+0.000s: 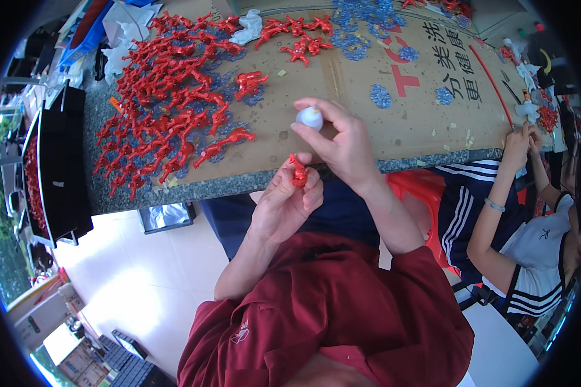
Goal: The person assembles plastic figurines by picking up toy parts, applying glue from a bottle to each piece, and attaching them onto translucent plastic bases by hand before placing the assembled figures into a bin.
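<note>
Small assembly workshop, desk (239,184) covered with cardboard (368,71), heaps of red plastic parts (168,97), blue pieces (361,19), co-worker (536,238) seated alongside, stacked boxes (77,361) on floor

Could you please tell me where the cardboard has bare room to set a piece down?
The cardboard lies bare right of the right hand, between it and the red stripe. Left of it, red pieces crowd it, as blue discs do the far edge.

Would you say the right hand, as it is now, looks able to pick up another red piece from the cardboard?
Probably not yet: the right hand already grips a small white bottle, though the red pieces lie uncovered.
</note>
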The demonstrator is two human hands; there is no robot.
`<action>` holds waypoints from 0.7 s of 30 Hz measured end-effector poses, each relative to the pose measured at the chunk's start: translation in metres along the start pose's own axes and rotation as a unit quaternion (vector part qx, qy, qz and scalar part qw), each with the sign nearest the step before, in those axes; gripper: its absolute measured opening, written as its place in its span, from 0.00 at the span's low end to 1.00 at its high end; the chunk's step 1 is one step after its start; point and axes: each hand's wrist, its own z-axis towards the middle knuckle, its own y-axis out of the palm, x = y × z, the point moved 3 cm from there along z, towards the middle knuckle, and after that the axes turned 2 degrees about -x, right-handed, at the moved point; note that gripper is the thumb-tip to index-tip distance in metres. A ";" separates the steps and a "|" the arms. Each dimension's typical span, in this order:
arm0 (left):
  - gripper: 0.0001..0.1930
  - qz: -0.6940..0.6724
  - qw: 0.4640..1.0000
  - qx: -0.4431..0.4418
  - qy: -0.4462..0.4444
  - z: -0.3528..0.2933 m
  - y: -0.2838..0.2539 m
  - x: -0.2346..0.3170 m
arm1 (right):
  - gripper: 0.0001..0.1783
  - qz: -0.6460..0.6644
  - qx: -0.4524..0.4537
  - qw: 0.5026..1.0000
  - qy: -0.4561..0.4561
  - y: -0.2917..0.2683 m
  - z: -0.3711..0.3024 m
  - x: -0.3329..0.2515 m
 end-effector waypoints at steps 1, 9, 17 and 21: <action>0.16 -0.003 1.000 0.002 -0.001 -0.002 -0.002 0.001 | 0.19 -0.007 0.006 1.000 -0.001 0.000 0.000 0.000; 0.12 0.049 0.999 0.014 -0.004 -0.010 -0.006 0.009 | 0.15 -0.103 0.063 0.993 0.003 -0.064 0.040 -0.002; 0.12 0.044 0.998 0.017 -0.035 -0.003 -0.003 0.003 | 0.12 -0.296 0.037 0.954 0.029 -0.094 0.095 0.036; 0.12 0.046 0.998 0.035 -0.030 -0.006 -0.004 0.003 | 0.11 -0.244 0.077 0.967 0.004 -0.094 0.070 0.028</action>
